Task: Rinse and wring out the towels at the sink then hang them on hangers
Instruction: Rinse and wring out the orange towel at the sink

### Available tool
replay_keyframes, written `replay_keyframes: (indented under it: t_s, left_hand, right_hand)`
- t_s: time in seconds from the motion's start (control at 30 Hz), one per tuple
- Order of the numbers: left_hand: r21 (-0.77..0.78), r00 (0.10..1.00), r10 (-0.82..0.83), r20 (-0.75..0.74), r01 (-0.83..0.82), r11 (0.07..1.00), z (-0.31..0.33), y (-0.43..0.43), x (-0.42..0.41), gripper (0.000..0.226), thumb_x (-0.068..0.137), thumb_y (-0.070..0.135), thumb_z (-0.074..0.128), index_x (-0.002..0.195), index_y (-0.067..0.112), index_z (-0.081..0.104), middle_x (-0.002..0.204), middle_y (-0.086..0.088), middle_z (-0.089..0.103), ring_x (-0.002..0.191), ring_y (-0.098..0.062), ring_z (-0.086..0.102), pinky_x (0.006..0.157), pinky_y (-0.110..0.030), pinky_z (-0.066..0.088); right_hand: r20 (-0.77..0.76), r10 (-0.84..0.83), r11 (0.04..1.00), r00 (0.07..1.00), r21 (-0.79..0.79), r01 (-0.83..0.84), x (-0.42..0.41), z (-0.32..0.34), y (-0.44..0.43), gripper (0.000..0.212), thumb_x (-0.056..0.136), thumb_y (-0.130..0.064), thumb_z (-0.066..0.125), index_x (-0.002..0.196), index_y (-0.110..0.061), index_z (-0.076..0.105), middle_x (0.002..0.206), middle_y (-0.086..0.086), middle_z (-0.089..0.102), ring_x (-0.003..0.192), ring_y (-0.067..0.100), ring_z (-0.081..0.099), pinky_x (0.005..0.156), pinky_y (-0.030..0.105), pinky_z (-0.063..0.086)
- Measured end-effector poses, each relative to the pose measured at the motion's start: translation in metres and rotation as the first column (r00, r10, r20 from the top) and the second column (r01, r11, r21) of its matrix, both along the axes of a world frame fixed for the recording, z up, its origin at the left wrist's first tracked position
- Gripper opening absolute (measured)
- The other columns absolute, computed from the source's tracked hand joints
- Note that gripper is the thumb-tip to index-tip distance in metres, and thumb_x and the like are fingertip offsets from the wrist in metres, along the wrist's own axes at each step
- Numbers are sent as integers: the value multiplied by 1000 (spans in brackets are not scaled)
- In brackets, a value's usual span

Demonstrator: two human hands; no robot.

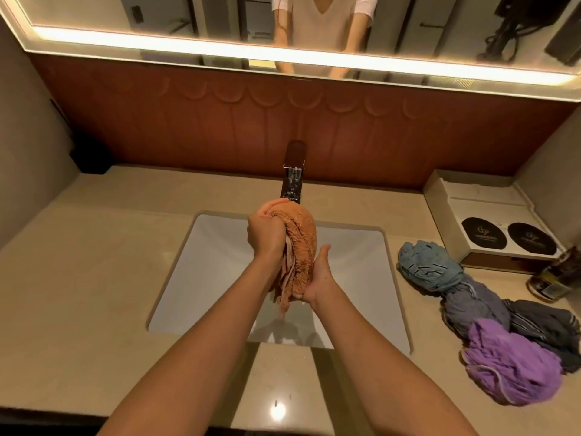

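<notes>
This is a bathroom, seen at its vanity: a white rectangular basin (pixel 213 247) is sunk into a polished beige stone worktop (pixel 94 262), with a chrome block-shaped tap (pixel 294 174) standing behind it. Above runs a wide wall mirror (pixel 188 14) edged by a glowing strip light (pixel 157 40), over a reddish-brown splashback panel (pixel 188 127) carved with scallops. At the right corner sits a white tray (pixel 452 209) bearing two black round coasters (pixel 484 236).

Lit mirror (pixel 94 14) above brown wall panel (pixel 188 127) and beige counter (pixel 94 278).
</notes>
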State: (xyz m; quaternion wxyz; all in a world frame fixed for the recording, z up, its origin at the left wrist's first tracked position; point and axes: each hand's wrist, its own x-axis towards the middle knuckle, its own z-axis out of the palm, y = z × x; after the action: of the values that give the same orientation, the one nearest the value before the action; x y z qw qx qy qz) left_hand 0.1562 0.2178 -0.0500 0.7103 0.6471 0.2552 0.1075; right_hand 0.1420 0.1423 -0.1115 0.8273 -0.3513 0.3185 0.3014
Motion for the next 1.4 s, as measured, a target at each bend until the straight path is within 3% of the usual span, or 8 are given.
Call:
replay_keyframes:
  t_s: [0.2,0.43,0.57,0.7,0.87,0.97,1.17,1.4]
  left_hand:
    - [-189,996,-51,67,63,980,3,4,1,34,90,-2,43,80,22,64,82,-2,65,77,-16,63,63,-26,53]
    - [-6,877,-463,-130,466,885,-6,50,14,30,89,9,56,113,16,41,106,-11,60,76,-12,60,54,-23,51]
    - [377,570,-813,-115,782,496,-29,73,4,96,77,1,67,146,34,8,140,-2,37,112,-16,55,77,-17,49]
    - [995,552,-829,-91,86,-51,-73,83,14,132,62,9,82,143,40,-18,155,-8,-13,138,-44,18,96,-60,41]
    - [993,441,-896,49,-119,-4,-68,74,43,124,57,16,87,148,24,2,152,-14,6,112,-38,41,78,-50,54]
    - [998,598,-800,-49,5,-57,-58,61,48,105,60,15,86,142,5,21,136,-26,40,95,-37,57,68,-41,57]
    - [777,610,-735,-297,602,186,-53,44,32,66,67,28,79,126,17,52,112,-7,64,100,-22,62,80,-27,50]
    - [264,450,-847,-284,885,382,-43,38,35,22,58,23,65,80,29,63,67,12,67,64,-6,63,59,-19,46]
  right_hand:
    - [82,-205,961,975,208,184,2,-11,20,93,73,-85,28,121,-12,61,122,17,60,112,37,54,82,51,53]
    - [202,-242,968,949,-19,251,36,11,-1,82,85,-72,25,135,-11,49,127,18,58,104,35,59,78,45,55]
    - [93,-198,960,976,-183,212,40,15,-14,85,88,-71,13,133,-10,50,128,15,56,106,36,56,76,41,53]
    - [82,-59,928,995,-362,85,32,19,-16,59,100,-47,17,135,-6,42,135,13,48,130,33,41,89,37,41]
    - [153,65,925,986,-379,-2,27,32,-1,36,102,-29,27,126,-11,46,112,5,56,113,20,49,95,32,35]
    - [120,-48,946,992,-312,83,40,24,-5,64,100,-48,23,138,1,35,132,15,49,127,32,43,104,39,31]
    - [339,157,311,928,-908,279,53,15,-19,55,89,-57,47,56,-14,53,61,2,56,65,20,56,60,28,40]
    - [462,657,161,596,-858,487,78,8,-30,61,86,-47,59,37,-15,41,39,2,39,44,17,41,53,30,34]
